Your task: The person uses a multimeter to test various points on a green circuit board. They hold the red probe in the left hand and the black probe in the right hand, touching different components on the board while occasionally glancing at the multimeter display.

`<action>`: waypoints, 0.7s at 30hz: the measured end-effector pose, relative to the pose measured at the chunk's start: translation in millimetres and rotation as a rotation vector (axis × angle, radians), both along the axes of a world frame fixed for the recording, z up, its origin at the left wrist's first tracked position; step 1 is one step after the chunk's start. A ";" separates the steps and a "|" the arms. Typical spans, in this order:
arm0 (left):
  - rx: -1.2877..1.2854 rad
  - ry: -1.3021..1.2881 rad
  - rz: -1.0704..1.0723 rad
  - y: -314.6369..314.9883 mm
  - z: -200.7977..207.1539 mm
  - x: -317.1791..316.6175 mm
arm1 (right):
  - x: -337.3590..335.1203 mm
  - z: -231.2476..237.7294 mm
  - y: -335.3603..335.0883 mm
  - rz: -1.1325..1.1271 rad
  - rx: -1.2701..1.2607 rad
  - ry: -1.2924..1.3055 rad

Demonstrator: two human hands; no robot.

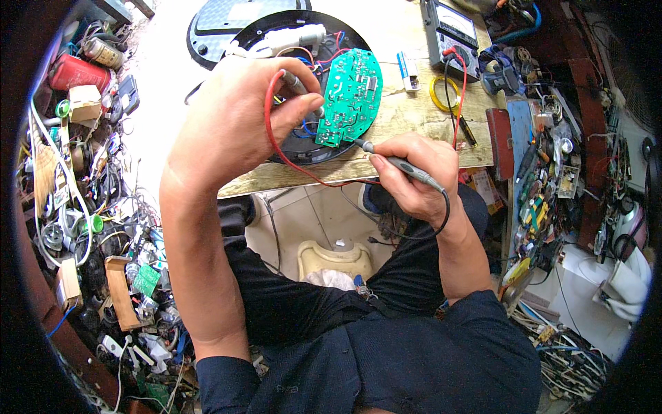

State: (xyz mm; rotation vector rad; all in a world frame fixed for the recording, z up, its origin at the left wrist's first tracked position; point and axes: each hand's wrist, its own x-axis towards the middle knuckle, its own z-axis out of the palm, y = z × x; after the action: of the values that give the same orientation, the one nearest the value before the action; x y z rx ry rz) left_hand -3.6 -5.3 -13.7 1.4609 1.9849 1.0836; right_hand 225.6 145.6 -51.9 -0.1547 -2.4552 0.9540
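A green circuit board (353, 93) stands tilted in a round black housing (303, 148) on the wooden table. My left hand (241, 114) is closed around a grey test probe (293, 81) with a red lead, beside the board's left edge; its tip is mostly hidden by my fingers. In my right hand (422, 169) a second grey probe (403, 165), with a black lead, points at the board's lower edge. Whether its tip touches the board I cannot tell. Coloured wires and a pale cylindrical part (293, 38) lie in the housing behind the board.
An analog multimeter (452, 31) with plugged-in leads stands at the table's far right. Near it lie a small boxy battery (408, 71) and a yellow tape roll (445, 93). A dark cover (234, 17) rests behind the housing. Cluttered parts (138, 290) fill the left side.
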 end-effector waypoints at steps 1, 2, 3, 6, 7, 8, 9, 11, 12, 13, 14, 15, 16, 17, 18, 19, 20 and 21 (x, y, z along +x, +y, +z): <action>0.002 -0.011 -0.001 -0.1 -0.6 -0.3 | 0.1 0.6 0.3 0.001 -0.001 -0.003; 0.005 -0.023 -0.002 0.1 -1.1 -0.4 | 0.4 0.6 0.6 0.003 -0.004 -0.010; 0.003 -0.030 0.006 0.4 -1.6 0.1 | 0.9 0.4 1.1 0.005 -0.007 -0.016; 0.001 -0.037 0.023 0.9 -1.5 1.0 | 0.2 0.2 1.1 0.006 -0.010 -0.005; 0.000 -0.031 0.022 1.0 -1.5 1.0 | -0.1 -0.3 0.8 0.005 -0.011 0.003; -0.001 -0.025 0.021 1.0 -1.5 1.0 | -0.1 -0.8 0.6 0.004 -0.013 0.004; 0.000 -0.018 0.021 1.0 -1.8 0.9 | 0.0 -1.2 0.5 0.004 -0.016 0.006; 0.002 -0.003 0.021 1.1 -2.0 0.8 | 0.1 -2.2 0.8 0.002 -0.012 0.008; -0.016 -0.005 0.026 1.0 -1.1 1.0 | 0.5 -2.9 0.8 0.001 -0.008 0.009; -0.032 -0.006 0.030 0.9 0.9 1.1 | 0.5 -2.7 1.1 -0.001 -0.001 0.010; -0.048 -0.006 0.034 1.0 2.5 1.1 | 0.5 -2.3 1.0 0.000 -0.006 0.005; -0.061 -0.001 0.026 0.9 3.4 0.6 | 0.5 -1.7 0.5 0.001 -0.011 0.000; -0.073 0.004 0.017 1.1 4.4 -0.4 | 0.7 -0.8 0.2 0.000 -0.015 -0.005; -0.085 0.010 0.008 1.0 5.4 -1.3 | 1.1 -0.6 -0.1 -0.002 -0.020 -0.002; -0.087 0.017 0.013 0.2 5.1 -1.2 | 1.5 -1.2 -0.7 -0.005 -0.024 0.000; -0.084 0.025 0.016 0.6 4.1 -0.8 | 1.5 -1.2 0.1 -0.010 -0.024 0.005; -0.081 0.034 0.019 1.0 4.4 -0.3 | 1.6 -1.4 0.5 -0.010 -0.015 0.008; -0.110 0.024 0.028 1.6 6.7 0.7 | 1.6 -1.7 0.3 -0.011 -0.007 0.012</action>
State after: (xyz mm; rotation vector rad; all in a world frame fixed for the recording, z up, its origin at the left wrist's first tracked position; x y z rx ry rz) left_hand -2.9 -3.7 -7.0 1.3992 2.0533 0.9570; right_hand 227.2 145.9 -53.6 -0.1641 -2.4384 0.9558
